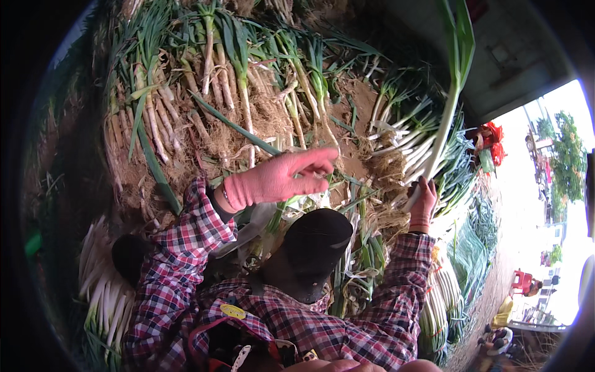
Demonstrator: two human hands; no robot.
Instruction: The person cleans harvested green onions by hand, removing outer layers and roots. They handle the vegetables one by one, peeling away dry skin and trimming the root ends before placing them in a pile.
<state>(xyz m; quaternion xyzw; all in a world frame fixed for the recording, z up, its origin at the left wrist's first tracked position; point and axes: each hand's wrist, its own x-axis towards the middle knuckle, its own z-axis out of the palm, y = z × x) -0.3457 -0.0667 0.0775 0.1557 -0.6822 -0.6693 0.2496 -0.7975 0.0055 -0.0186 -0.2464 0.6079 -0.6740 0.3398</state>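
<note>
My right hand [422, 201], in a pink work glove, is closed around the lower white shank of a long green onion [446, 122]. Its green leaves reach up to the top edge of the picture. Beneath and beside it lies a heap of cleaned green onions [420, 151] with white stems and roots. My left hand [290, 177], gloved in pink too, is in the air with fingers apart and nothing in it. Just beyond it lie many untrimmed green onions [246, 100] with soil-brown roots and dry skins.
Tied bundles of green onions [434, 302] lie by my right arm, near a green sheet [467, 249]. More white-stemmed onions [104, 288] lie at my left. Red ties [493, 142] hang at the right. A person [499, 342] and a red chair [521, 280] are farther off.
</note>
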